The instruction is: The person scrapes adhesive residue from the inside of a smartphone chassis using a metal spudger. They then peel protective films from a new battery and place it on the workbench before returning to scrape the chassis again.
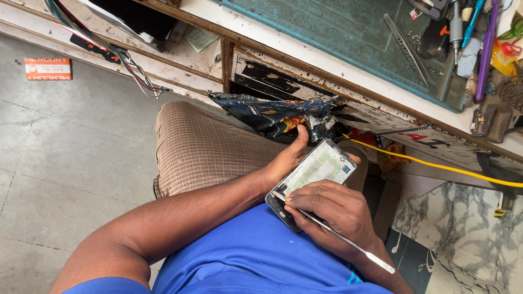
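An opened phone [316, 166] with its pale inner frame showing lies over my lap. My left hand [286, 160] cradles it from the left, thumb raised along its upper edge. My right hand [332, 209] rests on the phone's lower end and grips a thin metal pry tool [348, 243]. The tool's tip presses at the phone's lower left edge, and its flat end sticks out past my wrist to the lower right.
A worn workbench [305, 62] with a green mat [348, 32], tweezers [406, 49] and screwdrivers [456, 27] runs above. A patterned cloth [272, 111] hangs from an open drawer. A yellow cable [436, 166] crosses right. Grey floor [71, 152] lies left.
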